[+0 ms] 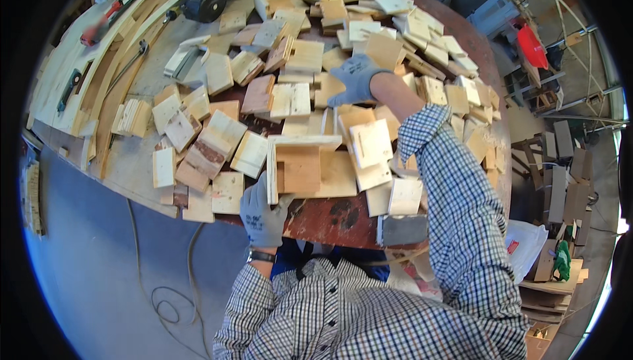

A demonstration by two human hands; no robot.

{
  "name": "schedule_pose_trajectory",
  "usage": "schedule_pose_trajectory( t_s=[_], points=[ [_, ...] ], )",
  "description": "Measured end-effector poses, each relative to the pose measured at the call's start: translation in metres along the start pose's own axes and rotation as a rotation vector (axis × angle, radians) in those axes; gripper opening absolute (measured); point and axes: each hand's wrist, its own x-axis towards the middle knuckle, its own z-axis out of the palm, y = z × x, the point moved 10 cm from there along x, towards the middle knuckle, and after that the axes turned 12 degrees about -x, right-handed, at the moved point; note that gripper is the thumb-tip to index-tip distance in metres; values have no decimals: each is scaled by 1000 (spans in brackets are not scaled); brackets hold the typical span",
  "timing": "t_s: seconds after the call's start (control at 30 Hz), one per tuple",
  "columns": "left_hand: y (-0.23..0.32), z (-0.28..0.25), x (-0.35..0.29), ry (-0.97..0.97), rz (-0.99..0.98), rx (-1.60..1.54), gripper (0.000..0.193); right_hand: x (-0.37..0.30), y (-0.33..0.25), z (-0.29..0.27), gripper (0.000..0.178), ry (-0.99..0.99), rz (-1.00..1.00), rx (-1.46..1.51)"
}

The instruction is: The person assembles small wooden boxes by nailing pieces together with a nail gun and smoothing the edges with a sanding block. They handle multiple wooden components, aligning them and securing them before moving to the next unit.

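Note:
My left hand [262, 213], in a grey work glove, grips the lower left corner of a small box-like wooden assembly [271, 172] at the table's near edge. Its joined boards form a corner around a brown inner face. My gloved right hand [359, 79] reaches over the heap of short wooden blocks [304, 57]. Its thumb and fingers are spread around the end of a pale block [326, 90]; I see no firm hold on it. A larger square block [384, 50] lies just beyond that hand. The undersides of both hands are hidden.
The dark red table [330, 221] carries the blocks. A grey-faced block [402, 230] lies at its front edge. A black and yellow power tool [208, 0] and a red-handled tool [99, 27] lie at the far left. A cable [191, 261] trails on the floor; a shelf of boards [554, 287] stands right.

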Motion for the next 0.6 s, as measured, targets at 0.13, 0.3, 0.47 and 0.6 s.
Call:
schedule_pose_trajectory(
  t_s=[0.13,0.3,0.47,0.6],
  points=[
    [-7,2,-3,-12,-43,-10,66,2,-24,6,107,102,65,167],
    [1,-1,-2,6,38,5,70,7,-31,1,99,128,208,183],
    [-1,6,-2,-5,27,-4,71,-17,-1,-15,96,402,245,273],
    [-2,2,-4,1,15,-35,69,-85,12,-60,95,778,191,519]
  ],
)
